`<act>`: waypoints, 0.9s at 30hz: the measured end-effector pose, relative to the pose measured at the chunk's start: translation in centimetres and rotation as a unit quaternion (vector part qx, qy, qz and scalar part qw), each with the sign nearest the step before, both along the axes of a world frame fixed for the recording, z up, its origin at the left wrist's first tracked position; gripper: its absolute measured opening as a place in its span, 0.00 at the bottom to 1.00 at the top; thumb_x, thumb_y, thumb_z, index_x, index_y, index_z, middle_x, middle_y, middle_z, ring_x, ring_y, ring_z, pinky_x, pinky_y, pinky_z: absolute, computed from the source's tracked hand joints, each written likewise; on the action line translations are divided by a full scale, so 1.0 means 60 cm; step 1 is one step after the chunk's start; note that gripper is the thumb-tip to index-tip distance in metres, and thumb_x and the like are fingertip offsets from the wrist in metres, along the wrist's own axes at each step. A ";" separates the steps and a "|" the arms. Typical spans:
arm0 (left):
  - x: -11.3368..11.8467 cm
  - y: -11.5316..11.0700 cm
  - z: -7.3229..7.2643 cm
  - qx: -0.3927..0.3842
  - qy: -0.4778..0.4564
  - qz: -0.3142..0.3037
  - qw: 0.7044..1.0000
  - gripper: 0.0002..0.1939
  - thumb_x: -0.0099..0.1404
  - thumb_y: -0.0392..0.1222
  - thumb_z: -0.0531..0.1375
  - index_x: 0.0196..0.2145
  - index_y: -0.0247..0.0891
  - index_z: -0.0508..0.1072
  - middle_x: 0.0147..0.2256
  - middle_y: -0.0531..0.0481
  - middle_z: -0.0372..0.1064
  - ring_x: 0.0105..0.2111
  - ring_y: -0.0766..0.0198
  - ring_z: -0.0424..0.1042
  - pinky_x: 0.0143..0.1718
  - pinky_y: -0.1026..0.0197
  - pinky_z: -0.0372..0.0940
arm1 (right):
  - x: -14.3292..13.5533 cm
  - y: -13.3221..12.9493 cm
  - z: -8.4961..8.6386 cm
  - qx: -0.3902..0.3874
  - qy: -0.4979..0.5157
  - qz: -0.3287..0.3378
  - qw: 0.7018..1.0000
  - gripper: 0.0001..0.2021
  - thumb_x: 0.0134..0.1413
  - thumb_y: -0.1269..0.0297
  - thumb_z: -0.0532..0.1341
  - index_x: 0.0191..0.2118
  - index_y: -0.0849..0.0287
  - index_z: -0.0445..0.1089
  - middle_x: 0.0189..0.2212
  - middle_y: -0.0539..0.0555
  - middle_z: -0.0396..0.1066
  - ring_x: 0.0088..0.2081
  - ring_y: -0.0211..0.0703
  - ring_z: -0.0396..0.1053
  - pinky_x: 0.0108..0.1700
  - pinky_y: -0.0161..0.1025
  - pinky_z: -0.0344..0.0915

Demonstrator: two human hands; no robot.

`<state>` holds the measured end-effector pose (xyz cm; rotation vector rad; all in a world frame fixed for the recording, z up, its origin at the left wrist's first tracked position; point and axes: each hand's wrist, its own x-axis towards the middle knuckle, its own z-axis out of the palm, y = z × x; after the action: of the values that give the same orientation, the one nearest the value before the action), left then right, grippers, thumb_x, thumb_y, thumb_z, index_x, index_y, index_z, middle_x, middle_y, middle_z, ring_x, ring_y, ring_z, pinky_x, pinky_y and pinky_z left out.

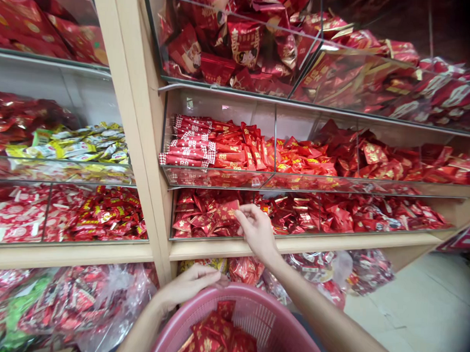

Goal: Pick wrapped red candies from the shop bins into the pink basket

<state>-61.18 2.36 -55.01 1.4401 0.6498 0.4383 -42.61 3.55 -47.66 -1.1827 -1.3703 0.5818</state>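
Observation:
My right hand (256, 230) pinches a small red candy packet (226, 210) with gold print, at the front of the lowest bin in the middle shelf unit. Similar red packets (195, 215) fill that bin just behind it. Below, a pink plastic basket (271, 305) with slotted walls holds several red and gold packets (217, 334). At the basket's far left rim is my left hand (194, 285), its fingers curled over the edge; their tips are partly hidden.
Clear-fronted shelf bins hold red-wrapped sweets, including striped-end packets (193, 144) and yellow-white ones (85, 145). A wooden post (139, 116) divides the shelves. Plastic bags of sweets (79, 309) lie beneath, left and right. Tiled floor (418, 316) shows at the right.

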 end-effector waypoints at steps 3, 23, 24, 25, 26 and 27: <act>0.001 -0.006 0.007 -0.022 -0.070 0.004 0.997 0.20 0.62 0.47 0.57 0.49 0.35 0.70 0.45 0.41 0.72 0.46 0.54 0.70 0.52 0.51 0.60 | -0.012 -0.060 -0.031 -0.091 0.178 0.019 0.980 0.13 0.51 0.53 0.58 0.33 0.58 0.61 0.15 0.44 0.62 0.14 0.31 0.57 0.16 0.28 0.52; 0.006 -0.004 0.004 0.110 0.044 -0.018 0.993 0.19 0.62 0.52 0.55 0.23 0.34 0.72 0.20 0.57 0.63 0.24 0.68 0.60 0.27 0.66 0.55 | -0.020 -0.145 -0.119 -0.186 0.120 0.158 0.962 0.14 0.47 0.55 0.62 0.26 0.59 0.60 0.23 0.45 0.63 0.28 0.33 0.63 0.31 0.31 0.61; 0.007 -0.005 0.004 0.105 0.041 -0.034 0.993 0.19 0.62 0.52 0.54 0.24 0.34 0.72 0.21 0.56 0.65 0.25 0.67 0.62 0.28 0.66 0.56 | -0.015 -0.149 -0.122 -0.202 0.131 0.153 0.958 0.14 0.47 0.55 0.63 0.26 0.59 0.59 0.23 0.44 0.62 0.27 0.33 0.63 0.30 0.31 0.61; 0.009 -0.005 0.004 0.096 0.037 -0.043 0.994 0.19 0.62 0.52 0.54 0.26 0.34 0.73 0.23 0.54 0.68 0.26 0.66 0.64 0.30 0.65 0.58 | -0.010 -0.156 -0.124 -0.221 0.142 0.142 0.954 0.15 0.46 0.54 0.63 0.26 0.58 0.58 0.23 0.44 0.62 0.26 0.33 0.62 0.29 0.30 0.62; 0.010 -0.005 0.003 0.087 0.033 -0.044 0.995 0.19 0.63 0.52 0.53 0.29 0.34 0.74 0.26 0.53 0.71 0.28 0.64 0.67 0.32 0.65 0.60 | -0.003 -0.163 -0.126 -0.241 0.150 0.132 0.950 0.16 0.46 0.53 0.63 0.27 0.58 0.58 0.23 0.44 0.62 0.25 0.33 0.62 0.27 0.30 0.62; 0.012 -0.005 0.002 0.082 0.030 -0.035 0.996 0.18 0.63 0.51 0.54 0.32 0.34 0.75 0.30 0.51 0.73 0.31 0.62 0.69 0.35 0.63 0.62 | 0.003 -0.172 -0.128 -0.265 0.155 0.126 0.943 0.16 0.46 0.52 0.63 0.28 0.58 0.58 0.23 0.44 0.63 0.24 0.32 0.63 0.24 0.30 0.62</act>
<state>-60.47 2.06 -54.88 1.6320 0.6209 0.4016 -42.41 -6.77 -55.34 -1.2687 -1.1277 1.3261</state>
